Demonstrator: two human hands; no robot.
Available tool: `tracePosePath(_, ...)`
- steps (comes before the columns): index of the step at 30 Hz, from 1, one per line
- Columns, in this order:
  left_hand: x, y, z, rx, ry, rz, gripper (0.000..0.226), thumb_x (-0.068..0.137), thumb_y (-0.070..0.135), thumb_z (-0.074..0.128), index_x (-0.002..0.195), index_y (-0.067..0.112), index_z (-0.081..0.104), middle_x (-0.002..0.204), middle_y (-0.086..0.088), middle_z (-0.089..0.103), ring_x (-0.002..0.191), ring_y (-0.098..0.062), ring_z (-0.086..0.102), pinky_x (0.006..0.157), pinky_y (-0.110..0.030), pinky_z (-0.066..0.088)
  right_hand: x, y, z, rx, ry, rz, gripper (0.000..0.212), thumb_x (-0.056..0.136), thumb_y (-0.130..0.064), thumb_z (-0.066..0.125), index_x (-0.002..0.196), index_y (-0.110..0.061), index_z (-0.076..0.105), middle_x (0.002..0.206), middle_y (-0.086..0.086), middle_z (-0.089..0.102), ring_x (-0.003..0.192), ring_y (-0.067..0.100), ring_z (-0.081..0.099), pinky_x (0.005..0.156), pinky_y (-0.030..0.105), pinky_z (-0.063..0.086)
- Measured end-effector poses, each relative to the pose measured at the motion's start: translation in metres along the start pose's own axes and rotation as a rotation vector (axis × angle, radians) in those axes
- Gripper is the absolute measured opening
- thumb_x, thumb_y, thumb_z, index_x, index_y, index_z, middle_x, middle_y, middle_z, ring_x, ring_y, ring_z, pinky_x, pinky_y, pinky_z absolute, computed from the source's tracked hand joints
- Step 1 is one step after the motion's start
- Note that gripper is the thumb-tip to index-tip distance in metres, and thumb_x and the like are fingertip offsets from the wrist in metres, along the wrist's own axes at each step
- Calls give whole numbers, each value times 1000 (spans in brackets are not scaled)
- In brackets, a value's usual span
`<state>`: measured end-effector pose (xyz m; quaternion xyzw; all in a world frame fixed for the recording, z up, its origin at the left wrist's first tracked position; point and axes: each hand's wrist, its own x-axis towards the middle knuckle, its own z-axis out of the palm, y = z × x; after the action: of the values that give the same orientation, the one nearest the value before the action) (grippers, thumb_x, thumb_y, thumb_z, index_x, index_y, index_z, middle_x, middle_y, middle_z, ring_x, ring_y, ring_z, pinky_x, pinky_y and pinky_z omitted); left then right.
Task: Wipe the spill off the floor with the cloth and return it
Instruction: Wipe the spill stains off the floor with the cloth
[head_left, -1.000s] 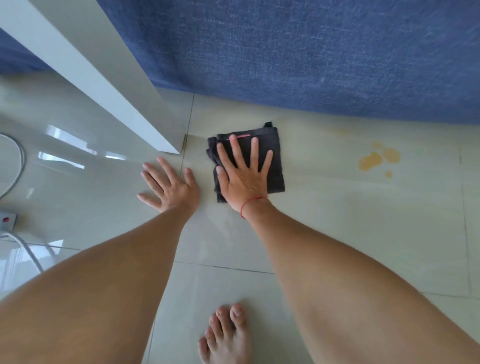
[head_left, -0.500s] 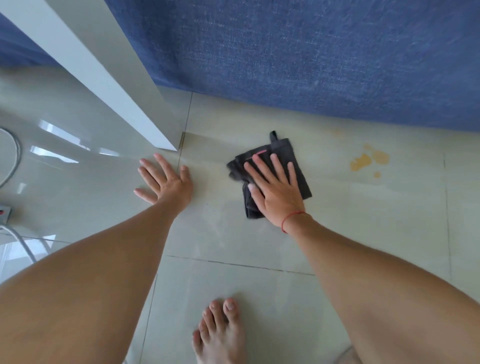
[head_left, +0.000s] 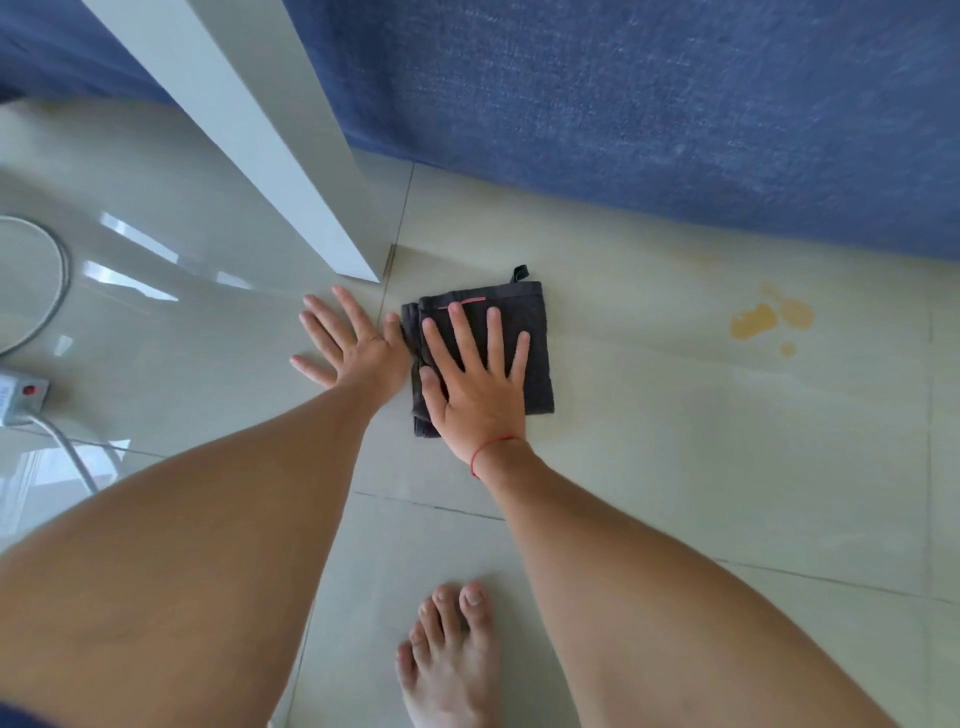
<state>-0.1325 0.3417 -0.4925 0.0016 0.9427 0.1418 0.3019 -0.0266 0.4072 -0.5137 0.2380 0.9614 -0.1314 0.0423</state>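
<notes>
A folded dark grey cloth (head_left: 535, 332) with a small hanging loop lies flat on the pale tiled floor (head_left: 675, 467). My right hand (head_left: 475, 376) presses on it with the palm down and fingers spread. My left hand (head_left: 345, 345) rests flat on the floor just left of the cloth, its thumb at the cloth's edge. A yellowish spill (head_left: 769, 319) of a few small puddles sits on the tile well to the right of the cloth, apart from it.
A white furniture leg (head_left: 291, 171) stands just beyond my left hand. Blue fabric (head_left: 649, 104) runs along the far side. A power strip (head_left: 21, 397) with white cables lies at the left edge. My bare foot (head_left: 452, 654) is planted near the bottom.
My right hand slid the cloth right toward the spill, then back left beside my left hand. The cloth lies squarer now. The left hand stayed planted.
</notes>
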Motion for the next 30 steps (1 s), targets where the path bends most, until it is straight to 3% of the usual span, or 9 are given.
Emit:
tracePosePath(4,2,-1,0,6,4,-1,67,99,49,13,150,26,-22,156,-5,-33,145,-19,-29,113,-54,-17,-1,41,-8,-7,-9,-101,52,93,-39,29,144,-34,37,154,-10,33,145,26,25,117,53,15)
tracePosePath(9,2,-1,1,1,19,-5,67,99,48,15,151,27,-19,157,-5,-31,146,-19,-28,113,-54,-17,18,88,-19,-23,26,230,53,96,-41,29,148,-36,24,159,-11,19,148,23,14,118,52,7)
tracePosePath(13,3,-1,2,4,10,-15,66,99,48,15,151,26,-20,157,-5,-32,145,-19,-28,113,-54,-17,27,33,-9,79,141,501,52,95,-42,34,147,-35,30,158,-3,23,146,35,13,113,63,3)
tracePosePath(17,2,-1,1,17,11,-14,66,99,48,15,151,26,-21,156,-5,-32,145,-19,-29,113,-53,-17,12,-22,4,81,98,265,53,94,-42,32,146,-33,33,157,0,26,145,39,17,111,64,4)
tracePosePath(22,-2,2,2,-6,37,-11,65,99,48,15,151,28,-20,157,-3,-31,145,-17,-28,113,-52,-18,-8,-6,6,55,44,49,52,95,-44,27,145,-32,36,156,-4,29,145,31,22,115,55,5)
tracePosePath(24,-4,2,0,-45,100,-3,62,100,45,17,154,27,-8,161,-3,-21,148,-18,-19,116,-52,-13,-13,14,2,46,35,2,51,95,-42,28,143,-33,40,154,-7,33,144,28,27,117,52,12)
tracePosePath(26,-10,2,-2,-77,264,-6,54,101,42,22,150,20,26,161,-8,12,149,-24,9,119,-50,5,-18,37,-2,51,26,9,50,95,-40,27,143,-33,39,154,-9,33,144,25,28,118,50,16)
tracePosePath(28,-21,7,2,-68,427,52,45,101,39,29,127,12,53,137,-13,45,129,-31,38,108,-45,26,-21,62,-10,40,20,64,51,95,-40,24,145,-34,35,156,-9,29,145,24,24,118,48,12)
tracePosePath(30,-34,18,16,-41,455,252,38,100,34,36,109,7,61,117,-16,55,112,-34,47,96,-43,34,-20,92,-19,12,31,125,52,95,-41,22,145,-34,35,156,-9,28,146,25,22,117,47,12)
